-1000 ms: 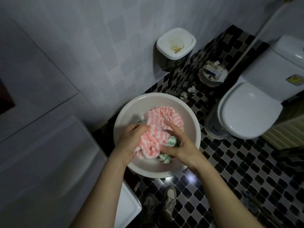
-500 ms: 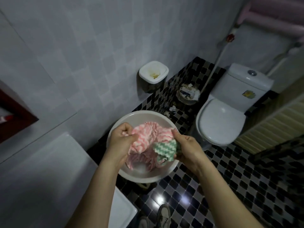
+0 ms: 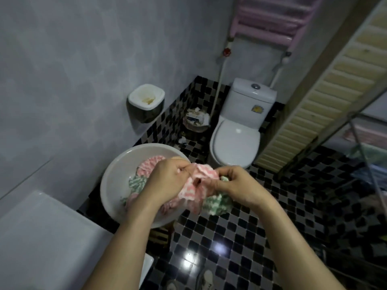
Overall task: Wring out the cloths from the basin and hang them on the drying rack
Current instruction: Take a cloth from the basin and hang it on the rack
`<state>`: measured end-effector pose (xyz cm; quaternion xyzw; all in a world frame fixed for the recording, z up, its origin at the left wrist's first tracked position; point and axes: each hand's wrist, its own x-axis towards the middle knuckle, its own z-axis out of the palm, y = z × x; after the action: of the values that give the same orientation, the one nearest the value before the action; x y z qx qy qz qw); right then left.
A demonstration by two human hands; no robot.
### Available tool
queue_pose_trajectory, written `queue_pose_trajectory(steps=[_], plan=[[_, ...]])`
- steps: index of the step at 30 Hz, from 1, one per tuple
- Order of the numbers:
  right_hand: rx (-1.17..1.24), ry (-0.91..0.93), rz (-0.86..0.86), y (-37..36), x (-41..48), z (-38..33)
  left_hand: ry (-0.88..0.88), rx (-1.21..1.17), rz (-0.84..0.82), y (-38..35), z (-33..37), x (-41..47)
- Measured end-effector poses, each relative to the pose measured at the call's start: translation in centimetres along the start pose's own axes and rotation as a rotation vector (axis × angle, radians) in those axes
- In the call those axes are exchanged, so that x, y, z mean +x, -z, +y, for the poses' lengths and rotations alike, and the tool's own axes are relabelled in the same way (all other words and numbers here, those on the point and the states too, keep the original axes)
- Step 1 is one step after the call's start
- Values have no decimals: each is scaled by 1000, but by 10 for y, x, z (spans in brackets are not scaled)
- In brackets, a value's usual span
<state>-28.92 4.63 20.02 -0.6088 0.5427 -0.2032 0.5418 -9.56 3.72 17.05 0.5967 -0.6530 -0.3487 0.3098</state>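
A white round basin (image 3: 114, 181) stands on the checkered floor by the wall. Pink-and-white and green-and-white cloths (image 3: 138, 181) lie inside it. My left hand (image 3: 165, 178) and my right hand (image 3: 236, 185) both grip a pink-and-white cloth (image 3: 201, 178), lifted above the basin's right rim. A green-and-white cloth (image 3: 217, 204) hangs under my right hand, caught in the same grip. A metal drying rack (image 3: 364, 155) stands at the right edge, with cloths hanging on it.
A white toilet (image 3: 236, 143) stands beyond the basin. A full waste bin (image 3: 195, 121) sits beside it. A wall-mounted container (image 3: 146, 103) hangs on the left wall. A white appliance (image 3: 46, 237) fills the lower left. A slatted door (image 3: 326, 80) is on the right.
Both hands have raised the pink and green cloths higher and to the right, out over the basin's rim. The view has tilted up, and the drying rack now shows on the right.
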Motion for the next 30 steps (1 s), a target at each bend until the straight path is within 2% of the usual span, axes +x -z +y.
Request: queue_pose_trajectory(steps=[2, 6, 8, 11, 15, 17, 20, 22, 27, 30], plan=[[-174, -24, 44, 11, -10, 4, -10, 54, -40, -1, 7, -1], [-717, -107, 144, 37, -39, 17, -48, 126, -129, -16, 35, -11], [-836, -150, 191, 50, -61, 24, -69, 128, -178, -28, 57, -16], [-594, -152, 226, 65, -91, 34, -112, 156, -307, -45, 86, -28], [-272, 54, 153, 64, -123, 47, -144, 160, -450, -78, 119, -51], [-274, 73, 179, 70, -154, 64, -203, 258, -487, -103, 141, -68], [-471, -33, 274, 80, -187, 97, -290, 398, -474, -127, 162, -92], [-502, -89, 317, 89, -215, 118, -322, 391, -452, -140, 175, -107], [-139, 39, 320, 105, -279, 146, -316, 149, -509, -178, 209, -145], [-122, 86, 502, 100, -300, 154, -333, 84, -563, -201, 226, -162]])
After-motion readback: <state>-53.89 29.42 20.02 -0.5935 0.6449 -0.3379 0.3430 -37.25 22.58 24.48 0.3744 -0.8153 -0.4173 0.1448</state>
